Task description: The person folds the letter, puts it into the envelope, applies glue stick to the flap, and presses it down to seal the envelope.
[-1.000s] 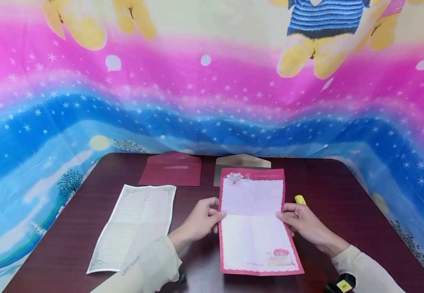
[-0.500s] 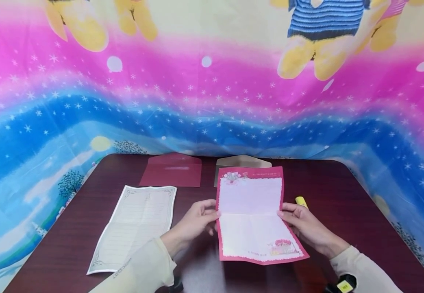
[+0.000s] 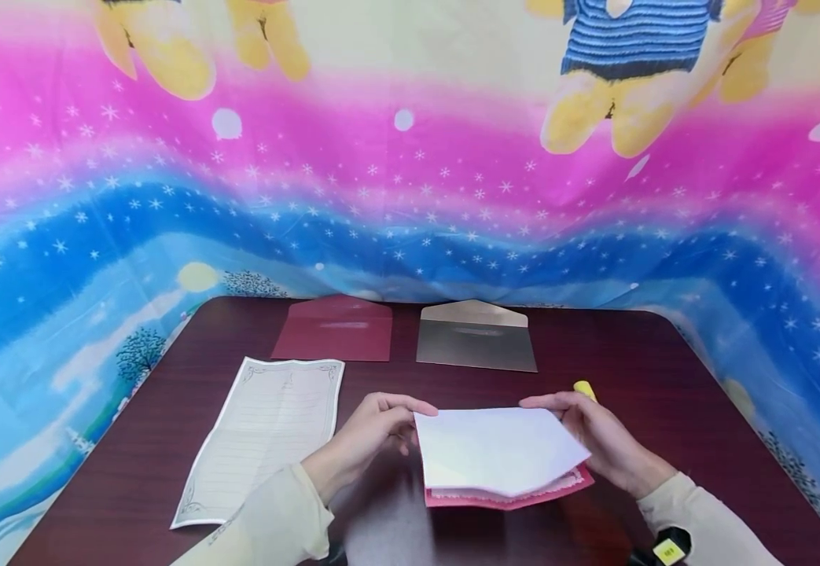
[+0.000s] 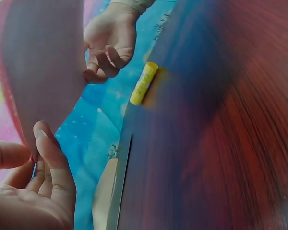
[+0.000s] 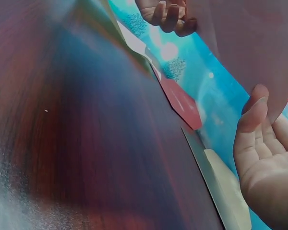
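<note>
Right, on my feed the red-bordered letter sheet (image 3: 498, 448) is bent double between the person's two hands, held up off the dark wood table (image 3: 608, 342). The left hand (image 3: 370, 432) pinches the left end of the fold between thumb and fingers; the right hand (image 3: 601, 436) pinches the right end. On the person's side of both hands the free edges gape, the lower half's red border showing beneath the pale upper half.

I judge the step in hand to be folding this sheet across its width, not yet pressed flat. To my mind the next move calls for bringing the loose edges level, then one hand steadying them while the other runs along the fold; if the layers slip, the crease may skew.

Left of the left hand lies an ornate-bordered lined sheet (image 3: 261, 440). Beyond that hand I have a red envelope (image 3: 335, 334), and beyond the gap between both hands a grey-brown envelope (image 3: 476, 342), flaps open. A yellow tube (image 3: 583, 389) sits just beyond the right hand.
</note>
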{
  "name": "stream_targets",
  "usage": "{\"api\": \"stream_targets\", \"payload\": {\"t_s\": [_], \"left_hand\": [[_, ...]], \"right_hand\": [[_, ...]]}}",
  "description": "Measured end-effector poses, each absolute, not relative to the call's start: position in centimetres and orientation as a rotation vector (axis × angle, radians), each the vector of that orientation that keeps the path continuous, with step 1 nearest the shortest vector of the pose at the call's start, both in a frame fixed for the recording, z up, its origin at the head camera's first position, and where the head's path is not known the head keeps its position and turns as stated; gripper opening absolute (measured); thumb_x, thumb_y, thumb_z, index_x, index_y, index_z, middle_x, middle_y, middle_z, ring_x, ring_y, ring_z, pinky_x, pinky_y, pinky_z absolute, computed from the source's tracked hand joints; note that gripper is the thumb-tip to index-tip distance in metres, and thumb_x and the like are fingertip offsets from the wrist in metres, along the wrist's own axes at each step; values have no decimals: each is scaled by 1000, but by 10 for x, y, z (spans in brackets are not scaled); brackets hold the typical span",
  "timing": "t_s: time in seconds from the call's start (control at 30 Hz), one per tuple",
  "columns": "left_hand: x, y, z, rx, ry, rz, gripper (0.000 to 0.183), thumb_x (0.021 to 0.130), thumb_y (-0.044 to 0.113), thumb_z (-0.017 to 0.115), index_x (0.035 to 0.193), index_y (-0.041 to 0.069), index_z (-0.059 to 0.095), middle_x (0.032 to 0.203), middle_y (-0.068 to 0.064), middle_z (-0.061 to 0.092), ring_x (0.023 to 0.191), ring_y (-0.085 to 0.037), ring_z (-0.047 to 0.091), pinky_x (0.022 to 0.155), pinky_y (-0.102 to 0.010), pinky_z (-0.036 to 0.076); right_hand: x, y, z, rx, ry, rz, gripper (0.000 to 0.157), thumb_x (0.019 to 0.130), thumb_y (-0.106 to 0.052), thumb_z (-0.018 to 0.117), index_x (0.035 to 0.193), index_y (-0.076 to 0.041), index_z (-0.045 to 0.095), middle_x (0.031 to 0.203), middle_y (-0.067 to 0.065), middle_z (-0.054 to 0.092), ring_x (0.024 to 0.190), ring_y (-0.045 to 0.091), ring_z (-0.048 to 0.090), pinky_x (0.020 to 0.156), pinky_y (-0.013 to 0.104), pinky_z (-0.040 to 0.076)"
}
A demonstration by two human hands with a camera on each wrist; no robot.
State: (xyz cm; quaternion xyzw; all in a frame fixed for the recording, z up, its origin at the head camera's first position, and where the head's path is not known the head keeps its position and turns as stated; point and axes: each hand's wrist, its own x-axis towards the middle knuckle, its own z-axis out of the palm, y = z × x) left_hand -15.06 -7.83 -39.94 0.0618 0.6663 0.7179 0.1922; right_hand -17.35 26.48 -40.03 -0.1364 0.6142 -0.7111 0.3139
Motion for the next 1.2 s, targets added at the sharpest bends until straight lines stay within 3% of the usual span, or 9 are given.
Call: {"api": "stream_targets", "payload": {"t_s": [0.1, 0.23, 0.33, 0.43, 0.5, 0.63, 0.83, 1.03, 1.2], "left_hand": [[-149, -78, -398, 179, 1913, 1977, 35, 91, 2, 46, 113, -6, 73, 94, -1, 74, 64, -9, 57, 59, -22, 48], [-147, -76, -400, 256, 2032, 1908, 30, 98, 10, 51, 109, -5, 74, 105, -12, 76, 63, -8, 57, 57, -22, 49], [-145, -74, -403, 300, 2117, 1858, 24, 98, 12, 57, 102, -5, 73, 95, -13, 77, 60, -9, 58, 56, -23, 50], [-144, -70, -404, 330, 2126, 1792, 18, 97, 14, 62, 100, -4, 65, 79, -8, 73, 57, -10, 59, 54, -25, 50], [-144, -66, -404, 368, 2098, 1739, 20, 97, 15, 63, 107, -3, 61, 77, -9, 73, 58, -9, 61, 55, -25, 50], [-144, -56, -404, 461, 2036, 1641, 29, 98, 14, 62, 122, -2, 62, 88, -19, 77, 66, -11, 69, 59, -25, 56], [-140, -47, -404, 533, 2060, 1570, 21, 98, 11, 62, 102, -5, 74, 83, -23, 76, 61, -9, 68, 56, -25, 57], [-137, -52, -407, 438, 2104, 1694, 20, 98, 11, 61, 98, -6, 74, 80, -24, 75, 57, -11, 67, 54, -29, 58], [-139, -56, -407, 300, 2084, 1868, 26, 101, 13, 59, 110, -8, 69, 89, -24, 76, 67, -19, 74, 63, -34, 62]], "right_hand": [[-174, 263, -399, -340, 1681, -1848, 50, 112, -38, 28, 129, -15, 69, 121, -3, 74, 108, 13, 72, 91, 32, 59], [-173, 257, -399, -279, 2042, -1669, 43, 106, -31, 53, 138, -3, 58, 112, -2, 76, 98, 13, 74, 84, 33, 60], [-172, 253, -397, -251, 2160, -1597, 53, 102, -28, 61, 140, 6, 50, 109, 3, 77, 91, 14, 74, 80, 34, 60], [-173, 250, -392, -312, 2224, -1551, 48, 101, -27, 63, 135, 6, 56, 106, 7, 78, 84, 13, 72, 73, 33, 59], [-173, 246, -388, -388, 2260, -1514, 45, 101, -25, 63, 132, 6, 58, 106, 11, 77, 81, 12, 70, 70, 31, 58], [-175, 233, -383, -565, 2257, -1494, 38, 101, -19, 62, 129, 8, 60, 109, 20, 75, 82, 12, 73, 69, 30, 61], [-177, 213, -376, -750, 2180, -1498, 34, 102, -14, 59, 128, 8, 62, 111, 26, 73, 86, 15, 75, 73, 33, 63], [-178, 217, -370, -583, 2363, -1475, 38, 104, -24, 56, 128, 5, 64, 110, 18, 74, 88, 11, 73, 74, 29, 61], [-178, 227, -368, -342, 2350, -1609, 54, 109, -39, 41, 128, 7, 61, 105, 6, 74, 88, 12, 70, 76, 28, 59]]}}
